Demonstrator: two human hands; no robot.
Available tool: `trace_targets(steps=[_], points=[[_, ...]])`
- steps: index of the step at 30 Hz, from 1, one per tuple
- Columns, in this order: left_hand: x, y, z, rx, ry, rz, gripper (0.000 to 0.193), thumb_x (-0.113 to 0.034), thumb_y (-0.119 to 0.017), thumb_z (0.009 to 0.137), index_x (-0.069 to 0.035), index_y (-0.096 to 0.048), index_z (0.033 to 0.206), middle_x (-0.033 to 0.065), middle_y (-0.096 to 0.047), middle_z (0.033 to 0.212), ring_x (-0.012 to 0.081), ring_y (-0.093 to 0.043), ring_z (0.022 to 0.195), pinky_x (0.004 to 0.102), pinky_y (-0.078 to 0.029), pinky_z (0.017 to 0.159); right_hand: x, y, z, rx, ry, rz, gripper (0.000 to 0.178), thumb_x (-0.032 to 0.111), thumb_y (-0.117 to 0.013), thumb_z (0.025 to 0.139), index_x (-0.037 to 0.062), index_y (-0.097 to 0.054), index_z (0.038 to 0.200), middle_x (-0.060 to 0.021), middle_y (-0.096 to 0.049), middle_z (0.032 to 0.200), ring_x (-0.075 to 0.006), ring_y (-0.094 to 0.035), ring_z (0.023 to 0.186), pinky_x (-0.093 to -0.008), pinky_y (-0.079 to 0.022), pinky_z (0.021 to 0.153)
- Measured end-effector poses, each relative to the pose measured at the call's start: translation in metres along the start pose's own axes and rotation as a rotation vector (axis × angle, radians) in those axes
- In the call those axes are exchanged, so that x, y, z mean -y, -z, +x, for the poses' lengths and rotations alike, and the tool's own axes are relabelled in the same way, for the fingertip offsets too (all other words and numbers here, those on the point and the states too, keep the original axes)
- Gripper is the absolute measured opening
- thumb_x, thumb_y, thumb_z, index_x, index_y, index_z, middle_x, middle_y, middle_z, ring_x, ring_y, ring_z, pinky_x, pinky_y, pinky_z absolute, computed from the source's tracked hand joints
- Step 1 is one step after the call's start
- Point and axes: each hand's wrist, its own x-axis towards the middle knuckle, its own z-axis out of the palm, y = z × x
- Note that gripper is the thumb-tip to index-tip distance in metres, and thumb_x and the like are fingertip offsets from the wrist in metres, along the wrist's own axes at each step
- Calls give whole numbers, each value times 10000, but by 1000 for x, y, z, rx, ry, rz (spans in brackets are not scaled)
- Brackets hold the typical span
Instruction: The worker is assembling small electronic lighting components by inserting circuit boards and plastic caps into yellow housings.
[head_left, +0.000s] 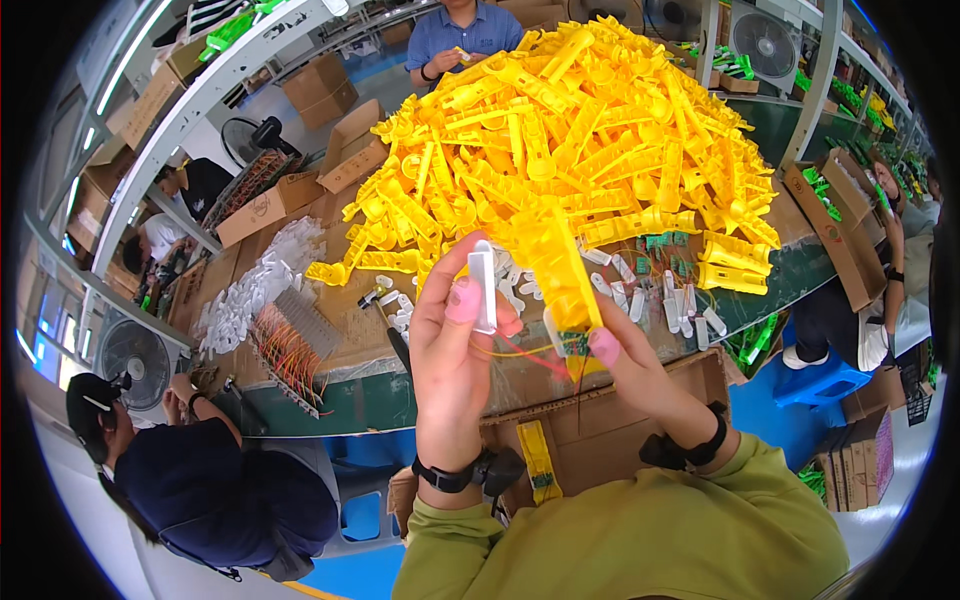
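Observation:
My left hand (445, 340) is closed on a small white plastic piece (482, 288), held upright between thumb and fingers. In my right hand (640, 365) is a long yellow plastic shell (552, 265), raised above the bench and tilted, its hollow side showing. A small green circuit board (574, 344) sits at the shell's lower end, by my right thumb. Thin red and yellow wires (520, 355) run between the board and my left hand; where they end is hidden.
A tall heap of yellow shells (610, 130) covers the bench's far side. White pieces (262, 285) and wired boards (290, 345) lie left. A cardboard box (690, 380) at the near edge holds a yellow shell (540, 462). Co-workers sit left, right and opposite.

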Motion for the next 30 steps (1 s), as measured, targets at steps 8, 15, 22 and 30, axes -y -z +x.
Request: trace_targets(steps=[8, 15, 22, 30], points=[[0, 5, 12, -325, -675, 378, 198, -160, -564, 778, -62, -419, 873, 123, -562, 839, 85, -489, 625, 178, -394, 547, 7, 7, 2, -180, -141, 234, 445, 329, -349, 880, 18, -324, 1197, -96, -511, 913, -156, -538, 755, -283, -463, 653], [-6, 6, 5, 170, -213, -361, 264, -218, -562, 764, -65, -400, 908, 116, -520, 819, 72, -421, 489, 146, -351, 451, 3, 6, -14, 27, -153, 247, 459, 289, -359, 885, 12, -279, 1242, -88, -488, 951, -147, -532, 716, -282, -449, 665], [-9, -6, 11, 26, -316, -105, 347, -179, -554, 760, -45, -405, 1043, 98, -519, 821, 91, -467, 639, 187, -382, 512, 7, 11, -15, -5, -136, 241, 446, 270, -359, 886, 26, -275, 1250, -72, -483, 962, -128, -510, 773, -267, -444, 661], [-7, -16, 33, 281, -236, -506, 337, -166, -389, 811, -4, -378, 1106, 46, -430, 785, 120, -387, 621, 258, -313, 598, 8, 19, -6, -15, -72, 258, 431, 247, -362, 885, 24, -279, 1245, -66, -481, 984, -126, -501, 807, -271, -456, 652]])
